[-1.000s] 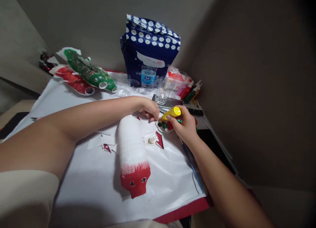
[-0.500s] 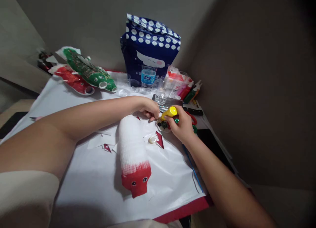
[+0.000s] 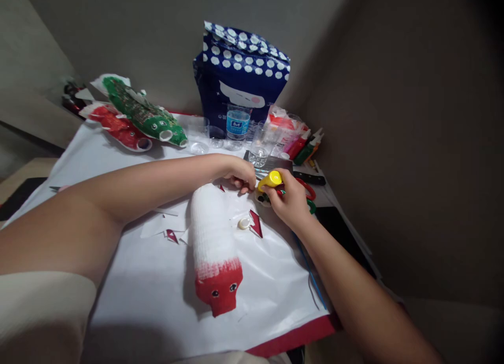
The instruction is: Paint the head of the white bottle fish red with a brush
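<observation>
My right hand (image 3: 290,198) is closed round a yellow bottle (image 3: 270,180), tilted with its lower end toward a small palette (image 3: 262,197) with dark paint. Just left of the palette is my left hand (image 3: 241,176), fingers curled; whatever they hold, if anything, is too small to make out. Below my left forearm a white wrapped cylinder (image 3: 214,230) with a red end and two painted eyes lies on the white cloth (image 3: 149,301). To its right are a small white cap (image 3: 244,224) and a cut red piece (image 3: 255,224).
Green (image 3: 144,112) and red (image 3: 114,126) fish shapes lie at the back left. Clear cups (image 3: 258,146) stand before a blue bag (image 3: 244,75). A knife (image 3: 311,178), red-handled scissors (image 3: 311,188) and paint bottles (image 3: 307,149) are on the right; paper scraps (image 3: 161,225) lie left.
The whole view has shifted very slightly. Both hands stay nearly in place, and less of the palette shows beside the yellow bottle.
</observation>
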The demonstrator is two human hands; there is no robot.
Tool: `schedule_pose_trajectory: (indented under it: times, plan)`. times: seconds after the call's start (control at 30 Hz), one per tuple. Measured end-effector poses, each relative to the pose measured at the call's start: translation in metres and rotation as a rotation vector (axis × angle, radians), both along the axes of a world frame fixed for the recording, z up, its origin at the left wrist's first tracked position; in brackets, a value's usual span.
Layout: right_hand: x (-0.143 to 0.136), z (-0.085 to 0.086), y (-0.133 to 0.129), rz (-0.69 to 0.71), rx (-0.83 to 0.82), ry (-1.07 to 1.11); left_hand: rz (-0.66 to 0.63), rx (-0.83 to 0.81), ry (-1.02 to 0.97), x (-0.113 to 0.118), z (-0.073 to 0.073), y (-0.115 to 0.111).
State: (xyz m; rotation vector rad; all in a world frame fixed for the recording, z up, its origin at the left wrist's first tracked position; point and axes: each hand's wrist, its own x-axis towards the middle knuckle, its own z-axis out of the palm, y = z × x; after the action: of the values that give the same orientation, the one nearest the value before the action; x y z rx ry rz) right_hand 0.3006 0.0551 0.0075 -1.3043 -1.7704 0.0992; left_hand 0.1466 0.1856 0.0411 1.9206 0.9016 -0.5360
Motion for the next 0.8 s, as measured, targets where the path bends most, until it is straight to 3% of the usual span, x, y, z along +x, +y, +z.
schedule_pose_trajectory:
  times: [0.37,0.67,0.8]
  plan:
    - [0.011,-0.001,0.0,-0.08,-0.02,0.223,-0.062,0.094,-0.008,-0.006,0.004,-0.002]
    - [0.014,-0.004,0.002,-0.081,-0.051,0.296,-0.012,0.27,0.09,0.002,0.029,-0.035]
    - [0.014,-0.004,0.0,-0.055,-0.047,0.299,0.019,0.325,0.113,0.007,0.032,-0.038]
